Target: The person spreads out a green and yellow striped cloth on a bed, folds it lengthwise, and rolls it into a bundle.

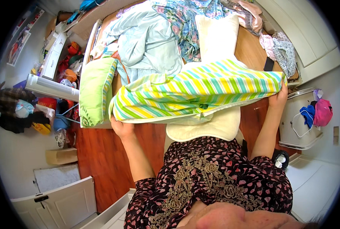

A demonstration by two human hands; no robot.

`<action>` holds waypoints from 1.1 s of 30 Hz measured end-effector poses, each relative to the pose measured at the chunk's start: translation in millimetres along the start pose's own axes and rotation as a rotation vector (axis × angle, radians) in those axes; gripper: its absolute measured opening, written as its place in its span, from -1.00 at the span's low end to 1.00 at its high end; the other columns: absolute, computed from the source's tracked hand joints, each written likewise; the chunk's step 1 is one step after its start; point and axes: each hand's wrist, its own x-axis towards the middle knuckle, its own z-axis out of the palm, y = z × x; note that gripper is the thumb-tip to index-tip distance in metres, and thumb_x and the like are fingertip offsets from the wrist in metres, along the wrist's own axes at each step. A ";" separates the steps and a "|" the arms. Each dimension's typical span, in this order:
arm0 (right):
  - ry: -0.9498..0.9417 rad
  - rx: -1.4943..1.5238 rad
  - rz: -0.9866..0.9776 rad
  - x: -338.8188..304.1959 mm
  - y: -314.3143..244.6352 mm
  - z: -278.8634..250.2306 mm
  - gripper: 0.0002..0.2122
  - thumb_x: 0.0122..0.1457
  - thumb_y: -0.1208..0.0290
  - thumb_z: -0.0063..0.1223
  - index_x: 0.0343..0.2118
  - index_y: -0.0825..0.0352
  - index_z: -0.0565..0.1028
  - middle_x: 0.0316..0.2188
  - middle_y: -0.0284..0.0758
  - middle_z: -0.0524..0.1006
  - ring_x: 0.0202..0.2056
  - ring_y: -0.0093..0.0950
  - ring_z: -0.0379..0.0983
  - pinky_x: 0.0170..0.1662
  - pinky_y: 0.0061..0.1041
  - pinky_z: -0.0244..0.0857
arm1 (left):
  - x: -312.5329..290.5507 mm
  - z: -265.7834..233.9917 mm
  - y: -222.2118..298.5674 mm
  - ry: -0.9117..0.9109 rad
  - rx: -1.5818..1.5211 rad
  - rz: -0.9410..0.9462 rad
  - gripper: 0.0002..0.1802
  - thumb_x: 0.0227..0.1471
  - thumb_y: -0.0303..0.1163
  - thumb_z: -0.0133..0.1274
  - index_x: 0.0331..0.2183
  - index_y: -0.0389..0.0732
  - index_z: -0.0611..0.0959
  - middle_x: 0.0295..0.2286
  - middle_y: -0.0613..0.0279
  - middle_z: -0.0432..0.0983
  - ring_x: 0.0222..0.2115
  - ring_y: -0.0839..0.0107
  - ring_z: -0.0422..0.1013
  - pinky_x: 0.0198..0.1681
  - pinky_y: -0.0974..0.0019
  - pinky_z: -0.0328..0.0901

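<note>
Stretched wide between my hands is a striped pillowcase [200,87] in yellow, green, teal and white. My left hand [122,128] grips its near left corner, the fingertips partly hidden behind the fabric. At the far right corner, my right hand [279,96] pinches the edge. A cream pad or pillow [204,128] shows below the pillowcase, close to my lap. Beyond it, a cream pillow [217,36] lies on the bed. The green pillow [93,91], with striped sides, rests at the bed's left corner, next to my left hand.
A rumpled pale blue quilt [149,40] and blue floral bedding [189,28] cover much of the bed. A dark phone-like object [269,64] and clothes [284,53] lie at its right. A white cabinet [299,129] stands right; a cardboard box [61,156] sits left.
</note>
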 end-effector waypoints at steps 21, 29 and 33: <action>-1.265 -1.462 -0.462 -140.6 192.2 107.2 -0.66 0.00 0.24 0.10 -0.17 0.31 0.44 -0.29 -0.08 0.48 -0.23 -0.15 0.40 -0.18 -0.22 0.27 | -36.9 -0.1 -5.3 -0.102 0.000 -0.169 -0.48 0.15 -0.17 -0.10 0.03 -0.33 0.37 -0.02 0.02 0.38 -0.03 0.15 0.34 0.07 0.07 0.21; -0.775 -0.755 0.009 -45.7 111.5 185.4 -0.82 0.17 0.51 -0.17 -0.26 0.44 0.47 -0.49 -0.43 0.47 -0.41 -0.73 0.33 -0.36 -0.66 0.23 | -49.1 7.7 18.9 -0.222 0.651 -0.050 -0.32 -0.05 -0.34 0.12 0.08 -0.36 0.27 -0.02 0.06 0.36 -0.04 0.20 0.35 0.05 0.17 0.24; -0.802 -0.416 0.086 -82.7 17.5 235.9 -0.81 0.23 0.49 -0.19 -0.22 0.46 0.46 -0.37 -0.39 0.52 -0.35 -0.67 0.42 -0.27 -0.71 0.30 | -43.6 37.8 40.1 -0.412 0.767 0.070 -0.30 -0.17 -0.45 0.23 0.03 -0.39 0.33 -0.09 0.06 0.42 -0.07 0.30 0.37 0.01 0.22 0.28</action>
